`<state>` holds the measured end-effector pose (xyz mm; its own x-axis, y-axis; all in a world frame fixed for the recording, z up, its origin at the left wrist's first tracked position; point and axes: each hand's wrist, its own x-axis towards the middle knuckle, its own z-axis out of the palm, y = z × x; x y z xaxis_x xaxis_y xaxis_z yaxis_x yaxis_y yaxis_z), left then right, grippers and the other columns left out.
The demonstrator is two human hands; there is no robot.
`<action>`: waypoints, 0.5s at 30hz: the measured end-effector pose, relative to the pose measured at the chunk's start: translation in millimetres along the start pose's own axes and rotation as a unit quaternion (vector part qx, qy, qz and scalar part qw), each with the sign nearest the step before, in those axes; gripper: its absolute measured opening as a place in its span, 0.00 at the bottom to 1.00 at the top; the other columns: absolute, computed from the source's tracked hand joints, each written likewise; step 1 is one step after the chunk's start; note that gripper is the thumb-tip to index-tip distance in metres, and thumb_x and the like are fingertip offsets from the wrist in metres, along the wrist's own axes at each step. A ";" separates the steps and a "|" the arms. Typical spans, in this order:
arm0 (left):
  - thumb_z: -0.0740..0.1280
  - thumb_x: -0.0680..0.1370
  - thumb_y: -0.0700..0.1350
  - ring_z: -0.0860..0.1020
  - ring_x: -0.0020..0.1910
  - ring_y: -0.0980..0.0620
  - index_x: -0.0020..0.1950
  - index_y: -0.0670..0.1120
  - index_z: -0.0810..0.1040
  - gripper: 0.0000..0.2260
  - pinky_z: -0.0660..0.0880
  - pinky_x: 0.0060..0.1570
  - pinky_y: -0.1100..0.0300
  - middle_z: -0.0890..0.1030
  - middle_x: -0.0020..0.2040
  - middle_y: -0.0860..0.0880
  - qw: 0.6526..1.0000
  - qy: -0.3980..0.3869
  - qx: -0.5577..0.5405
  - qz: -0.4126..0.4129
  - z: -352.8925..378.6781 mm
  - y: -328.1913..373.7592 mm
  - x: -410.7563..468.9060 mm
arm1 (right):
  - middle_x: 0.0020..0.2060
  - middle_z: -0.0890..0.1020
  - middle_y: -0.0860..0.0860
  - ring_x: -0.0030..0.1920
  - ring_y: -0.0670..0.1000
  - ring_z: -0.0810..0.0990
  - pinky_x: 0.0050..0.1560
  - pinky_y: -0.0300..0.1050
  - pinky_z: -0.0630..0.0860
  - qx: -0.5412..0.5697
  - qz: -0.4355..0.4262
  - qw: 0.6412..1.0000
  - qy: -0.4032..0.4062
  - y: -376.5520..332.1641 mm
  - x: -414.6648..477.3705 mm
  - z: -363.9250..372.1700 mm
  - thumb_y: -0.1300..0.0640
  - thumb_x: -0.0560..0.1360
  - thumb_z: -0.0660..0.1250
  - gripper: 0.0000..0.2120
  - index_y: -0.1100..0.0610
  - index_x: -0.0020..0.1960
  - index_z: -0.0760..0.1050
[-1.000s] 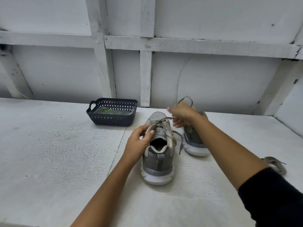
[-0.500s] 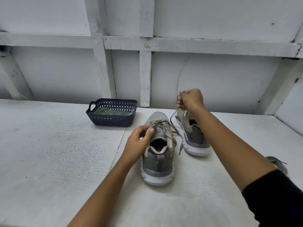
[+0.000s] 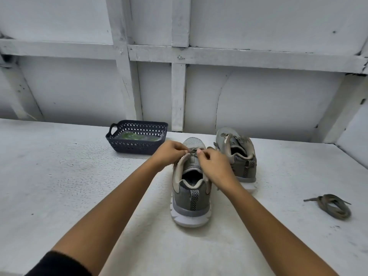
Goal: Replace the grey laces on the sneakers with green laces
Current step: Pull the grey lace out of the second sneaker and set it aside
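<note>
Two grey sneakers stand on the white table with heels toward me. The near sneaker still carries a grey lace across its front eyelets. My left hand pinches that lace from the left and my right hand pinches it from the right, both over the tongue. Behind and to the right, the far sneaker shows no lace. A removed grey lace lies coiled at the right. Green laces lie inside the dark basket.
The dark plastic basket sits at the back left of the sneakers. A white panelled wall rises close behind the table. The table extends left and toward me.
My right hand has come down from above the far sneaker onto the near sneaker's lace. My left hand slid forward from the collar to the lace. The view shifted, showing more of the coiled lace.
</note>
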<state>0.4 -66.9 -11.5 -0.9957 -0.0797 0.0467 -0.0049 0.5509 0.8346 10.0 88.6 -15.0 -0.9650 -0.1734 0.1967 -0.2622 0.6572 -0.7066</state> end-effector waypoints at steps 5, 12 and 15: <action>0.68 0.76 0.41 0.73 0.34 0.55 0.53 0.40 0.80 0.08 0.74 0.35 0.63 0.79 0.40 0.47 0.998 -0.024 0.042 -0.025 -2.1 3.9 9.4 | 0.50 0.80 0.62 0.55 0.60 0.75 0.51 0.48 0.70 -0.027 -0.034 0.998 0.044 1.8 -3.4 10.9 0.52 0.80 0.55 0.18 0.62 0.53 0.79; 0.68 0.75 0.42 0.74 0.38 0.55 0.51 0.43 0.84 0.07 0.70 0.40 0.64 0.83 0.46 0.46 0.984 -0.018 0.176 0.032 -2.8 10.3 12.4 | 0.48 0.80 0.62 0.52 0.61 0.76 0.49 0.48 0.70 -0.015 -0.017 0.998 0.051 3.5 -4.7 11.0 0.51 0.81 0.54 0.19 0.61 0.51 0.79; 0.67 0.75 0.40 0.75 0.40 0.54 0.47 0.43 0.82 0.05 0.70 0.42 0.63 0.83 0.47 0.46 0.983 -0.028 0.178 0.041 -1.6 9.6 13.2 | 0.46 0.80 0.63 0.51 0.61 0.76 0.46 0.47 0.69 -0.015 -0.014 0.998 0.051 4.6 -5.7 11.6 0.50 0.80 0.54 0.20 0.62 0.49 0.79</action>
<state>-12.6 -64.0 -2.0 -0.9976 0.0186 0.0673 0.0544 0.8104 0.5834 14.2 84.2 -27.2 -0.9510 -0.1185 0.2857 -0.2881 0.6749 -0.6793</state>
